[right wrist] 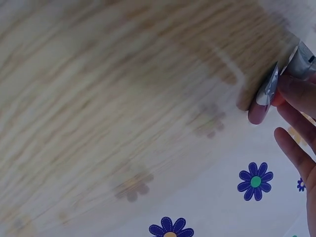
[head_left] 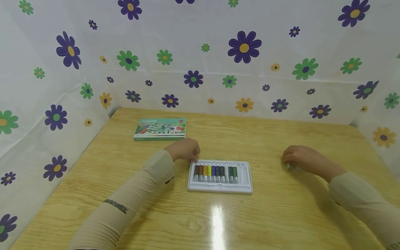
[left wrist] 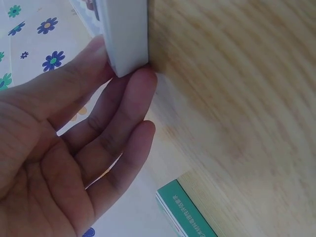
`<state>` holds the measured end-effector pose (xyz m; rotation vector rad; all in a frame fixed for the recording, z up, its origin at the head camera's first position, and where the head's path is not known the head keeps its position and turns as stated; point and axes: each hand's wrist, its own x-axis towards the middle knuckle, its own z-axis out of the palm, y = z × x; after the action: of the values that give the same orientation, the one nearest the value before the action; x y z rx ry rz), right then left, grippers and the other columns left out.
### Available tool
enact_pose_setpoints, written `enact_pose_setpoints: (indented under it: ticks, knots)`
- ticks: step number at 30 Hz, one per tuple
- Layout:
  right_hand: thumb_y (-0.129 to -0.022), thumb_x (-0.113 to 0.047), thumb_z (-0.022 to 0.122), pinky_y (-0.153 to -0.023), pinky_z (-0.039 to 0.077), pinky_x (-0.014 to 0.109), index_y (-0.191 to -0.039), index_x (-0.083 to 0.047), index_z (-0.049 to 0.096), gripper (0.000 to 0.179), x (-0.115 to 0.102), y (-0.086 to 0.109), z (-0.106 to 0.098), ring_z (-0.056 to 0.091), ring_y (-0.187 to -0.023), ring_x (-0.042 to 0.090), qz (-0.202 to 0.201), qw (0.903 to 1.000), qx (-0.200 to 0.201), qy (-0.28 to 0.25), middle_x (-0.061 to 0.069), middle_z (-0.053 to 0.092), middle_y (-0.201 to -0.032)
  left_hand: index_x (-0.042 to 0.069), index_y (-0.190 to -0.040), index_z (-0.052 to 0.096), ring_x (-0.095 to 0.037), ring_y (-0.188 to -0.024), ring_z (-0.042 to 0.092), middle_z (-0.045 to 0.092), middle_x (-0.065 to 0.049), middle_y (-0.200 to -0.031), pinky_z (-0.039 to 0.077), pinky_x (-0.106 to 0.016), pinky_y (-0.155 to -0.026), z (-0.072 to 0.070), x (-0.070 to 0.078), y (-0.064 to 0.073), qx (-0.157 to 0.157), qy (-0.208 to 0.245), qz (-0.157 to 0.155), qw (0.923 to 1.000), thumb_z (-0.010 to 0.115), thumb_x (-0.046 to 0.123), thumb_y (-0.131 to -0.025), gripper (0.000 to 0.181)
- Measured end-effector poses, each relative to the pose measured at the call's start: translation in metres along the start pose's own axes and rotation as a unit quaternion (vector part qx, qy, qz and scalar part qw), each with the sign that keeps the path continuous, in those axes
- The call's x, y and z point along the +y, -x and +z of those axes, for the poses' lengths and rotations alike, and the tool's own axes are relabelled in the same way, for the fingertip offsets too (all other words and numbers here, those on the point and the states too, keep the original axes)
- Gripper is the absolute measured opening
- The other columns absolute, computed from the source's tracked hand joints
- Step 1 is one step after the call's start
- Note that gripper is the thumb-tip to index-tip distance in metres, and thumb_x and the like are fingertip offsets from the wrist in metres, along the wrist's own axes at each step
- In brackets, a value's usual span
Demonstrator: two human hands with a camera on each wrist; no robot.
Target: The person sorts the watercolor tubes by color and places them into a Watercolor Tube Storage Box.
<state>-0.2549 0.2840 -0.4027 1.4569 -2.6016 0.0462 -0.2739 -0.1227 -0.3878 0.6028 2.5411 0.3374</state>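
Tubes point(head_left: 214, 172) lie in a tray point(head_left: 245, 175), before and right of a box point(head_left: 160, 129).

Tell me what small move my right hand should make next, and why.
Probably lift the paint tubes in your right hand toward the tray: its right end has bare slots beside the filled row, and your left hand pinches the tray's far left corner, which should help steady it.

Green box point(head_left: 160, 129) lies on wooden table point(head_left: 268, 222); flowered cloth point(head_left: 187, 34) behind.
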Motion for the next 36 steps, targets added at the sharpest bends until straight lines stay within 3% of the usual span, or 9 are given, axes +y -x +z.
enact_pose_setpoints:
  ticks: [8, 14, 18, 26, 36]
  knots:
    - [-0.072, 0.007, 0.071, -0.074, 0.053, 0.036, -0.086, -0.011, 0.071, 0.023, -0.002, -0.006, 0.001, 0.063, -0.083, 0.021, -0.007, 0.9999, -0.011, 0.01, 0.002, 0.068, -0.087, 0.011, -0.07, 0.066, -0.01, -0.063, 0.055, 0.066, 0.001, -0.073, 0.043, -0.022, -0.064, 0.001, 0.0, -0.001, 0.002, -0.006, -0.001, 1.0, 0.07, 0.016, -0.083, 0.014]
    - [-0.072, -0.004, 0.074, -0.076, 0.052, 0.036, -0.085, -0.01, 0.071, 0.014, -0.014, -0.017, -0.004, 0.063, -0.083, 0.018, -0.035, 0.9982, 0.024, 0.043, 0.0, 0.068, -0.086, 0.011, -0.071, 0.066, -0.011, -0.065, 0.056, 0.066, 0.001, -0.075, 0.044, -0.023, -0.067, 0.0, 0.001, -0.001, -0.003, -0.006, -0.007, 1.0, 0.07, 0.016, -0.083, 0.014]
    - [-0.071, -0.003, 0.075, -0.078, 0.054, 0.034, -0.088, -0.009, 0.073, 0.018, -0.028, -0.031, -0.009, 0.064, -0.085, 0.017, -0.043, 0.9974, 0.037, 0.045, 0.001, 0.07, -0.089, 0.012, -0.071, 0.066, -0.01, -0.065, 0.055, 0.066, 0.001, -0.074, 0.043, -0.023, -0.065, 0.0, 0.002, 0.0, -0.004, -0.007, -0.011, 0.9999, 0.07, 0.016, -0.083, 0.014]
    - [-0.066, -0.004, 0.08, -0.075, 0.054, 0.031, -0.088, -0.008, 0.074, 0.024, -0.055, -0.064, -0.003, 0.065, -0.084, 0.016, -0.121, 0.9879, 0.092, 0.031, 0.0, 0.071, -0.088, 0.012, -0.07, 0.065, -0.01, -0.065, 0.053, 0.065, 0.001, -0.074, 0.042, -0.022, -0.064, -0.001, 0.002, 0.0, -0.004, -0.008, -0.013, 0.9999, 0.07, 0.016, -0.084, 0.015]
    - [-0.069, -0.004, 0.077, -0.078, 0.053, 0.029, -0.088, -0.009, 0.073, 0.02, -0.075, -0.086, 0.011, 0.065, -0.086, 0.015, -0.175, 0.9771, 0.12, 0.013, 0.0, 0.072, -0.089, 0.012, -0.07, 0.065, -0.011, -0.066, 0.056, 0.065, 0.002, -0.075, 0.044, -0.023, -0.067, 0.0, 0.001, -0.003, -0.003, -0.006, -0.015, 0.9999, 0.07, 0.016, -0.083, 0.014]
